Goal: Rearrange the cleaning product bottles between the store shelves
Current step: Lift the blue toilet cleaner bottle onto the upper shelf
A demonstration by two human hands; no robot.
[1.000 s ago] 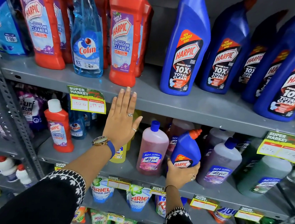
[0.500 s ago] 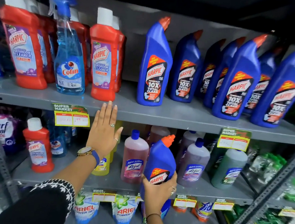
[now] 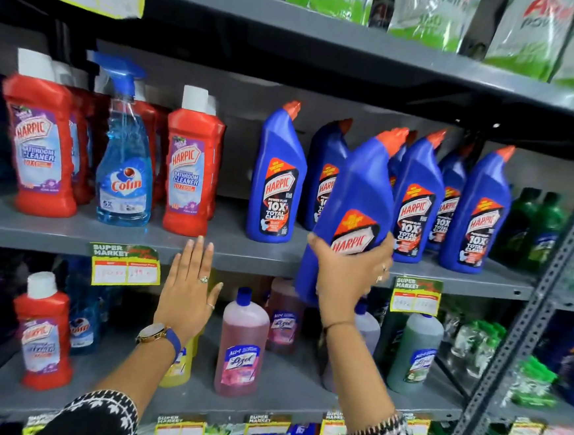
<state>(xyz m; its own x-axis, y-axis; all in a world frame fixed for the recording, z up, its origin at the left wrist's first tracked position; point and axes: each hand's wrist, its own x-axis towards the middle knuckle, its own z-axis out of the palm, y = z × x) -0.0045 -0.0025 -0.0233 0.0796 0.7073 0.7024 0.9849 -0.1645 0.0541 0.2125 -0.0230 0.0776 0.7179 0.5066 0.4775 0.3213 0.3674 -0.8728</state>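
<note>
My right hand (image 3: pixel 348 277) grips a blue Harpic bottle (image 3: pixel 359 192) with an orange cap, held tilted in front of the middle shelf (image 3: pixel 71 231), level with its front edge. Behind it a row of several matching blue Harpic bottles (image 3: pixel 276 182) stands on that shelf. My left hand (image 3: pixel 189 288) is flat and open, fingers together, resting against the shelf's front edge and holding nothing. Below, pink Lizol bottles (image 3: pixel 242 344) stand on the lower shelf (image 3: pixel 282 388).
Red Harpic bathroom cleaner bottles (image 3: pixel 40 150) and a blue Colin spray bottle (image 3: pixel 124 170) fill the middle shelf's left. Green bottles (image 3: pixel 532 226) stand at its right end beside a perforated upright (image 3: pixel 532 305). A lone red bottle (image 3: pixel 44 332) and a grey-green Lizol bottle (image 3: pixel 414 354) stand on the lower shelf. Pouches line the top shelf.
My right hand has lifted the blue Harpic bottle from the lower shelf up to the middle shelf's level. My left hand stays on the shelf edge. The view has tilted upward.
</note>
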